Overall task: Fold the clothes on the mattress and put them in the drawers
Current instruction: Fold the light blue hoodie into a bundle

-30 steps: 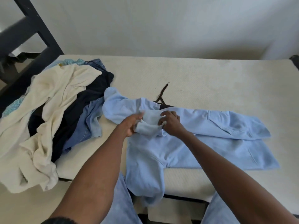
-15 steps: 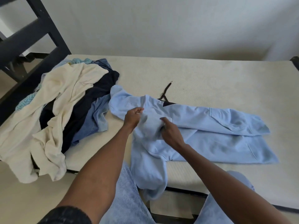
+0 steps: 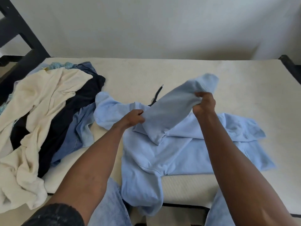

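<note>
While we are standing at the near edge of the cream quilted mattress (image 3: 187, 74), our blue-jeaned legs (image 3: 112, 207) are showing at the bottom. The light blue cotton sweatshirt (image 3: 162, 157) is lying spread on the mattress in front of us, one part of it hanging over the near edge. We are gripping a fold of the sweatshirt with our left hand (image 3: 134, 118), fingers curled tight on the cloth. We are lifting its light blue sleeve (image 3: 175, 108) with our right hand (image 3: 203, 103), fingers clenched around the bunched fabric near the cuff end, so the sleeve is slanting up off the body of the garment. A thin dark drawstring (image 3: 157, 95) is lying on the mattress just beyond the sweatshirt, partly hidden by the sleeve. To the left, a heap of unfolded clothes is sitting on the mattress: a cream towelling garment (image 3: 40, 111) on top, a navy garment (image 3: 76, 108) under it, a mid-blue denim piece (image 3: 78, 136) touching the sweatshirt's left edge. Farther left, a black frame (image 3: 19, 30) is standing against the pale wall (image 3: 162, 26).
</note>
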